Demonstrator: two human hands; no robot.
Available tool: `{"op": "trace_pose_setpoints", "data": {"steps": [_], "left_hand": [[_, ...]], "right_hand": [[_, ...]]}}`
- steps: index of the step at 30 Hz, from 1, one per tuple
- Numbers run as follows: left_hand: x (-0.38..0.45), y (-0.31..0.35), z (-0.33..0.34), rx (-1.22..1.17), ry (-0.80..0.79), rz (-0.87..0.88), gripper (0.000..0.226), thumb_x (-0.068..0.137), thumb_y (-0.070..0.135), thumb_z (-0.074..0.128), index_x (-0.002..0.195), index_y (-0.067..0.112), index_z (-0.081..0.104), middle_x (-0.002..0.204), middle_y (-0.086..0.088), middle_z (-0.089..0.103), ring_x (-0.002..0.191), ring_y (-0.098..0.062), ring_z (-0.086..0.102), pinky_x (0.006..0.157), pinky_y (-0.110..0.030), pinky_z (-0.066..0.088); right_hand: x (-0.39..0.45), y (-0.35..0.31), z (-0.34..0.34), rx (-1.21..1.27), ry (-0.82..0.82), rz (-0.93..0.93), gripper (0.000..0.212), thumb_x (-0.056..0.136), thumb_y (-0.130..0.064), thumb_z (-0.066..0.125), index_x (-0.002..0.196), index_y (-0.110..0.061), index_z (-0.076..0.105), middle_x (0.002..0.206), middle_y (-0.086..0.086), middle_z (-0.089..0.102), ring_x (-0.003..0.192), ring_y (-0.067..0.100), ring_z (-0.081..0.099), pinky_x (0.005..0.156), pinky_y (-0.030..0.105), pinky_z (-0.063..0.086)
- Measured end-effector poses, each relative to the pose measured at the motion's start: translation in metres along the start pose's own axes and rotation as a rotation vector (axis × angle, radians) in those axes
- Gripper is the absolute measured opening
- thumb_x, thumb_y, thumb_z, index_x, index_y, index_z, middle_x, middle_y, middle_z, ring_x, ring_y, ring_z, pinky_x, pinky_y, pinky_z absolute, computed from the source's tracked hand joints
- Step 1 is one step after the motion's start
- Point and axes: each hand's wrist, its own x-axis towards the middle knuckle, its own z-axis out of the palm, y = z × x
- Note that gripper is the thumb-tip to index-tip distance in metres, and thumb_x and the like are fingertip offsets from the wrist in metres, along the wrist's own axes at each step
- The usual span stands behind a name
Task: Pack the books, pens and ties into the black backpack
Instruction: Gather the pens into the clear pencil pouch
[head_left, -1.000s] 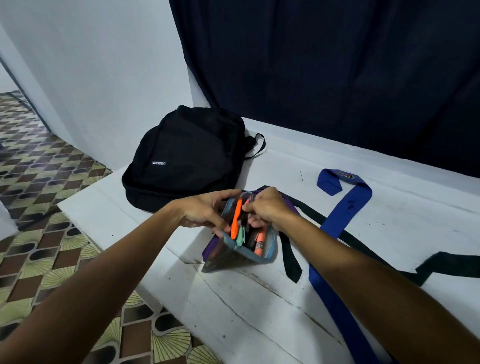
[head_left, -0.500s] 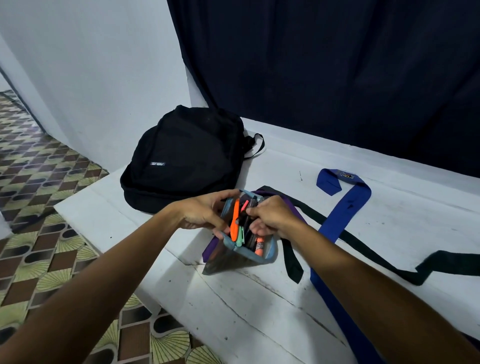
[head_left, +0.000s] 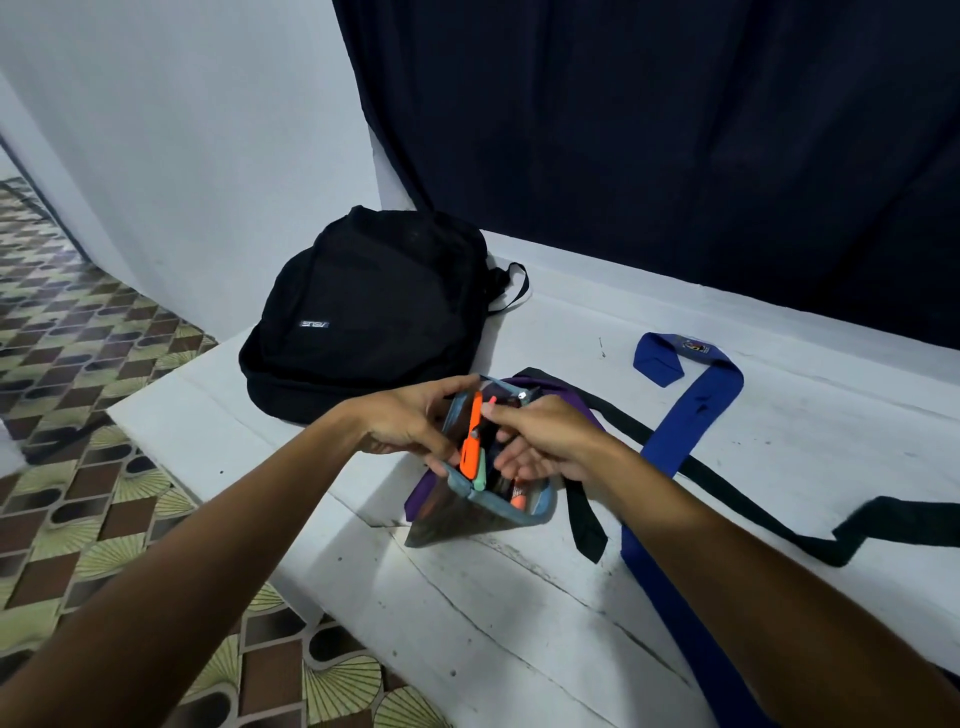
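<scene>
A blue-edged pencil pouch (head_left: 485, 512) stands open on the white platform, with an orange marker (head_left: 471, 439), a mint pen and other pens in it. My left hand (head_left: 410, 423) grips the pouch's left rim. My right hand (head_left: 540, 441) pinches a pen at the pouch's mouth, fingers reaching inside. The black backpack (head_left: 374, 312) lies shut behind the pouch, to the left. A blue tie (head_left: 691, 405), a black tie (head_left: 779, 525) and a purple tie (head_left: 550, 387) lie under and to the right of the pouch. No books are in view.
The white platform (head_left: 519, 623) ends at a corner near my left forearm, with patterned floor tiles (head_left: 93, 415) below. A dark curtain (head_left: 675, 156) hangs behind the platform and a white wall stands at the left.
My right hand has lifted slightly and shifted right, now pinching a pen at the pouch's top. The left hand keeps its grip on the rim. The pouch stays in place.
</scene>
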Motion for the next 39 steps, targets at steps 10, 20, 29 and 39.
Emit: {"op": "trace_pose_setpoints", "data": {"steps": [10,20,29,39], "left_hand": [[-0.002,0.002,-0.001,0.057,0.009,0.003,0.103,0.075,-0.028,0.060,0.153,0.026,0.019,0.138,-0.015,0.045,0.121,-0.042,0.055,0.089,-0.053,0.052],[-0.009,-0.003,-0.004,0.033,0.052,0.011,0.099,0.073,-0.027,0.062,0.149,0.027,0.030,0.139,-0.015,0.044,0.118,-0.034,0.059,0.087,-0.050,0.056],[-0.010,0.000,0.003,0.021,0.013,0.009,0.104,0.075,-0.030,0.058,0.151,0.030,0.021,0.135,-0.017,0.046,0.113,-0.036,0.059,0.081,-0.041,0.058],[-0.010,-0.005,-0.007,-0.028,0.021,0.028,0.094,0.069,-0.021,0.067,0.137,0.037,0.040,0.140,-0.015,0.045,0.123,-0.034,0.056,0.100,-0.064,0.041]], "right_hand": [[-0.005,0.000,0.018,0.170,-0.060,-0.013,0.010,0.082,-0.004,0.073,0.082,0.002,0.065,0.060,0.014,0.068,0.046,0.014,0.065,0.044,0.019,0.051],[-0.009,0.002,0.021,0.049,-0.015,-0.135,0.036,0.079,-0.005,0.076,0.107,-0.002,0.053,0.072,0.018,0.067,0.051,0.020,0.065,0.047,0.030,0.056],[-0.003,0.009,0.029,0.113,0.027,-0.159,0.048,0.076,-0.002,0.077,0.114,-0.007,0.048,0.077,0.016,0.069,0.053,0.019,0.064,0.050,0.025,0.052],[0.012,0.017,0.004,-0.315,0.019,-0.368,0.024,0.087,0.003,0.062,0.107,-0.008,0.070,0.061,0.003,0.061,0.043,0.004,0.053,0.048,0.023,0.049]]}}
